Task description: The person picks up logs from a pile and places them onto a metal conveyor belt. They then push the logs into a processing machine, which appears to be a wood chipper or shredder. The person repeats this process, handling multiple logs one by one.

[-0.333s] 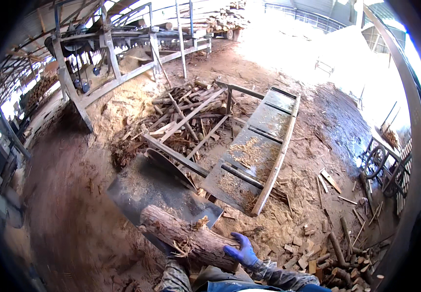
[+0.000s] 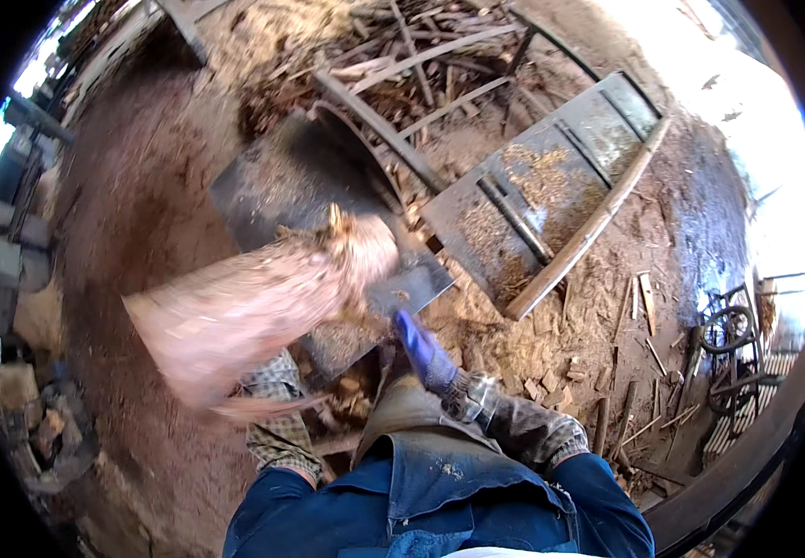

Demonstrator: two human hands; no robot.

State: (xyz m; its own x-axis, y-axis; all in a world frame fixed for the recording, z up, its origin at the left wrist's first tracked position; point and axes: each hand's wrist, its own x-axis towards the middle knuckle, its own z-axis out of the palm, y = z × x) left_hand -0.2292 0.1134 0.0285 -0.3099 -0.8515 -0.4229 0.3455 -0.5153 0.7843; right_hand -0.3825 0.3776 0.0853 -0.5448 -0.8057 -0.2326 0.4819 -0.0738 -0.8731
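Head view: sawdust-strewn dirt floor [image 2: 142, 214]

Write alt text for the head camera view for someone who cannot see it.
A person lifts a thick, motion-blurred log over a dark metal plate on sawdust-covered ground. The right hand, in a blue glove, is by the log's end; the left hand is hidden behind it. Scrap wood lies beyond.

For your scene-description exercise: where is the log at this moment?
In the head view the log is left of centre, raised and motion-blurred over the dark metal sheet, with the blue-gloved right hand just right of its splintered end.
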